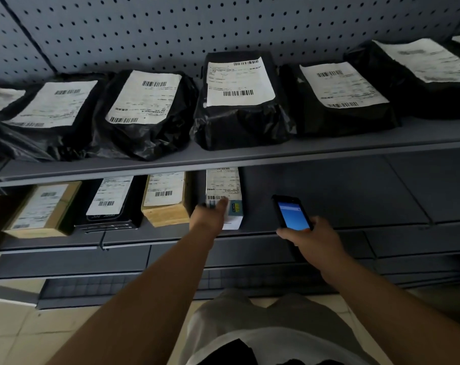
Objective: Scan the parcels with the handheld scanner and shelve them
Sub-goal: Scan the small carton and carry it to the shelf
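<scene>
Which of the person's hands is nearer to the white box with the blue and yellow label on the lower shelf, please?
Left. The left hand touches the white box at its front, thumb by the barcode. The right hand holds the black handheld scanner off to the box's right, apart from it.

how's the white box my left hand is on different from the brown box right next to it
The white box is narrow and white with a blue-and-yellow printed patch; the brown box is wider, plain cardboard. Your left hand touches the white box; nothing touches the brown box. Both lie on the lower shelf with barcode labels facing up.
</scene>
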`<action>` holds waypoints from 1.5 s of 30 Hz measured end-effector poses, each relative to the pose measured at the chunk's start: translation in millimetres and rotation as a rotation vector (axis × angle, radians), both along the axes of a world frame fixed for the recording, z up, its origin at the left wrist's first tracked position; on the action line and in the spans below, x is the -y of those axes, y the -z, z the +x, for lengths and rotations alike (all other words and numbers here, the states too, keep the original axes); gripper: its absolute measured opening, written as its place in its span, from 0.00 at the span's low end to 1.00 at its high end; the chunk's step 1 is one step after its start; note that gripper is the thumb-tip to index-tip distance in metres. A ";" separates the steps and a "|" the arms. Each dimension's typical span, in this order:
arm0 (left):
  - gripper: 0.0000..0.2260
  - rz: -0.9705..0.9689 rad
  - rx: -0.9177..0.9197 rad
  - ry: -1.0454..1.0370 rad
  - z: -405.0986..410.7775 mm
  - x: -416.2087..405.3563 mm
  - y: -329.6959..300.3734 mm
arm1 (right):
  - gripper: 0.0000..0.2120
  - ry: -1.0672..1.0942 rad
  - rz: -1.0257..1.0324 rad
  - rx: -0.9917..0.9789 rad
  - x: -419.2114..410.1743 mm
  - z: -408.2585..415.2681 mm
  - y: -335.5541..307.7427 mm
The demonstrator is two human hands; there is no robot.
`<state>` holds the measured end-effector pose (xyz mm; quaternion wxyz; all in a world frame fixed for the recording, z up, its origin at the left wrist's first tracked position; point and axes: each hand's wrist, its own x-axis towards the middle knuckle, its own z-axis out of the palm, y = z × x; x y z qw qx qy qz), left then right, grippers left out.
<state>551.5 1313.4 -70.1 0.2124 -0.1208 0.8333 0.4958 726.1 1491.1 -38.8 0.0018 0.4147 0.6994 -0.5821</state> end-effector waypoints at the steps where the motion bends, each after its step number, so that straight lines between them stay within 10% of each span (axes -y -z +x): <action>1: 0.32 -0.012 -0.007 0.010 -2.0 -2.6 0.7 | 0.50 0.004 -0.004 -0.004 -0.5 -1.4 0.4; 27: 0.30 -0.214 0.070 0.036 57.4 38.4 -69.7 | 0.42 -0.053 -0.041 0.124 16.0 26.5 -73.0; 45: 0.29 -0.443 0.052 -0.109 192.1 124.0 -135.5 | 0.35 -0.556 -0.071 0.149 75.7 18.0 -128.6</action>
